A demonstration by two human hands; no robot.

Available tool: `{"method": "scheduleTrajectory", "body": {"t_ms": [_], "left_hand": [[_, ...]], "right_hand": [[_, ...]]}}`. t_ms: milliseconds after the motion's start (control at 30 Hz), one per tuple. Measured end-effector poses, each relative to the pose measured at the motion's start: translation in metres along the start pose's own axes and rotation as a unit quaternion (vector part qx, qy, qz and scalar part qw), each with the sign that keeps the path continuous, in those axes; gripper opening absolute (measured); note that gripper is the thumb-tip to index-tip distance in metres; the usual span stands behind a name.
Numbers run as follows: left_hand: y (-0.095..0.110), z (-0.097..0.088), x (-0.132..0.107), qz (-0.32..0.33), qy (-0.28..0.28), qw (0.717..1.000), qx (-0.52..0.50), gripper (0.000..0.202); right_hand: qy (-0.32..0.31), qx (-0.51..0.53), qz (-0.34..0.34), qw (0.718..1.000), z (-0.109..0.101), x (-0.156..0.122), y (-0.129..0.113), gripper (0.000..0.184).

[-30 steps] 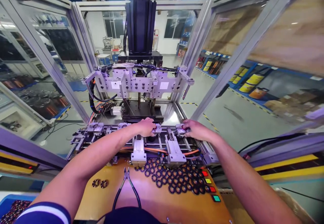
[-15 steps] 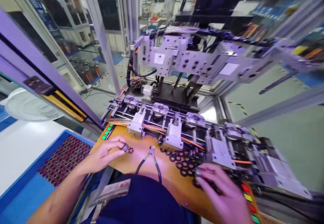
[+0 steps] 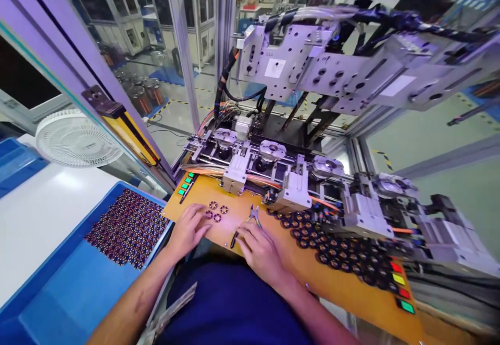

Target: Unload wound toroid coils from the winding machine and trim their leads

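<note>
Both forearms are bare from the elbows down, with no gloves, rings, watch or wristband on either the left hand or the right hand. The fingers are uncovered, with short nails. A dark navy blue garment of plain cloth, without print or pattern, covers the body at the near edge, between the two arms.
</note>
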State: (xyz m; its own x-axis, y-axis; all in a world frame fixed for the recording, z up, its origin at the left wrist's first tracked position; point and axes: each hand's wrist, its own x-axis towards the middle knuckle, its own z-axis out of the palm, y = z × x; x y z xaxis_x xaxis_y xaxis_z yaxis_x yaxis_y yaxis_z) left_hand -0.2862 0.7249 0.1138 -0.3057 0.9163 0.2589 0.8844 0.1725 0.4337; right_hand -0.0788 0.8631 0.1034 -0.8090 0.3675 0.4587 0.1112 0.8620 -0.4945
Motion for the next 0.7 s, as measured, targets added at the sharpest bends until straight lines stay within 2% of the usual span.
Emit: {"method": "scheduleTrajectory", "body": {"t_ms": [133, 300, 400, 500, 600, 700], "left_hand": [[-0.001, 0.008, 0.011, 0.041, -0.003, 0.999, -0.001, 0.054], [0.008, 0.018, 0.041, 0.09, -0.032, 0.993, 0.063, 0.056], [0.013, 0.016, 0.045, 0.106, -0.044, 0.987, 0.114, 0.054], [0.014, 0.009, 0.038, 0.109, -0.035, 0.987, 0.116, 0.056], [0.017, -0.004, 0.028, 0.099, -0.017, 0.992, 0.073, 0.056], [0.039, -0.022, 0.024, 0.076, 0.008, 0.997, -0.013, 0.051]], "right_hand": [[0.063, -0.061, 0.071, 0.994, -0.032, -0.058, 0.013, 0.02], [0.131, -0.154, 0.172, 0.964, -0.065, -0.101, 0.044, 0.018], [0.142, -0.166, 0.198, 0.955, -0.07, -0.105, 0.059, 0.019], [0.141, -0.154, 0.208, 0.956, -0.064, -0.099, 0.068, 0.017], [0.15, -0.132, 0.213, 0.956, -0.058, -0.092, 0.073, 0.015], [0.168, -0.095, 0.202, 0.96, -0.063, -0.082, 0.066, 0.019]]}}
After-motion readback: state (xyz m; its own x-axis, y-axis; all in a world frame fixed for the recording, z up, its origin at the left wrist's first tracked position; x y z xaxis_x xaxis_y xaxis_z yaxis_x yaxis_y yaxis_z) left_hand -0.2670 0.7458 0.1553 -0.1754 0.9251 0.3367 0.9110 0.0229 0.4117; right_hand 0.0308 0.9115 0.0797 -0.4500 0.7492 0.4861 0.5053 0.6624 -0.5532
